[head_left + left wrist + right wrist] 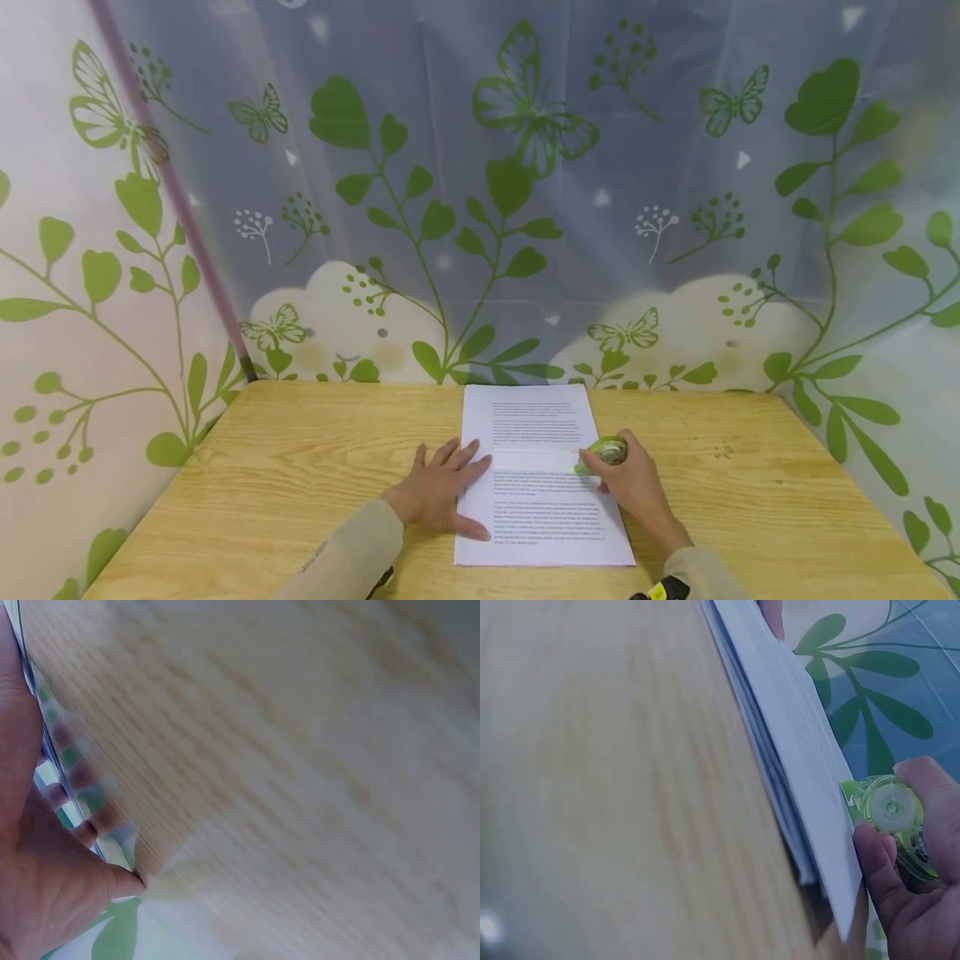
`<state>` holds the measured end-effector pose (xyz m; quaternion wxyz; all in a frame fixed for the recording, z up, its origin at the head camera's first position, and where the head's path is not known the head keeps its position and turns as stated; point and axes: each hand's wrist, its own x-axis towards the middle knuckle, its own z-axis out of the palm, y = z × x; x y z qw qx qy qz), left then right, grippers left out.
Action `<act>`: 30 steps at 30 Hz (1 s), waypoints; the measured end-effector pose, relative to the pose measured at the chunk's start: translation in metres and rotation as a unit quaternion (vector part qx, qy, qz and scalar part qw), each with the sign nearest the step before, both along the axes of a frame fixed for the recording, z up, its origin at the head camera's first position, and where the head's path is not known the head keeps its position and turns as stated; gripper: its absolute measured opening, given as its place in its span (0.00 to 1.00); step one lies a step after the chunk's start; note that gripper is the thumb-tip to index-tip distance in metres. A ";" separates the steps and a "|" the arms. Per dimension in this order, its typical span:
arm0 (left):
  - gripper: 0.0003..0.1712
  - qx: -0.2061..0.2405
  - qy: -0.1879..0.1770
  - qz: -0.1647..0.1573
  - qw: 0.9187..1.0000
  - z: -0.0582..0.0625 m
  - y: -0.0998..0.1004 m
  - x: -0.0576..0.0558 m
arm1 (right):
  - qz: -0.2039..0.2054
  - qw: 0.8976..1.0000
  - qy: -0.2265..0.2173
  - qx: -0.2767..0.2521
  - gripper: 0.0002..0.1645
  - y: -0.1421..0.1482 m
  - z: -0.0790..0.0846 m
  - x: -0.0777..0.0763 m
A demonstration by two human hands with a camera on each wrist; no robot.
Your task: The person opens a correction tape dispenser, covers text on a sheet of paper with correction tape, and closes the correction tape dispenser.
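Note:
My right hand point(636, 481) grips a green see-through correction tape dispenser point(612, 451), its tip down at the right side of the printed page. In the right wrist view the dispenser point(891, 808) shows a round pale reel, pinched between thumb and fingers, with its green tip against the paper. A stack of printed sheets point(540, 487) lies on the table. Across the top sheet, level with the dispenser, runs a blank white band point(528, 459) between blocks of text. My left hand point(442, 487) rests with spread fingers on the stack's left edge, the thumb lower down.
The stack lies on a light wooden table point(300, 467) that reaches back to a curtain point(450, 208) with green leaves and butterflies. More printed curtain hangs along both sides. In the right wrist view several sheets point(780, 765) show at the stack's edge.

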<state>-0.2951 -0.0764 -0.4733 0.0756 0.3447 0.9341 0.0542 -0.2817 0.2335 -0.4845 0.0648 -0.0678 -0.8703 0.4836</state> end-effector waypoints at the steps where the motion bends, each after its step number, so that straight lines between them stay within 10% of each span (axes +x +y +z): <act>1: 0.61 0.001 0.000 -0.001 1.000 0.000 0.000 0.000 | 0.000 1.000 0.000 0.003 0.28 0.001 0.000 0.000; 30: 0.62 0.011 -0.005 0.008 1.000 0.000 0.000 -0.001 | 0.000 1.000 -0.017 0.003 0.31 0.018 0.000 0.000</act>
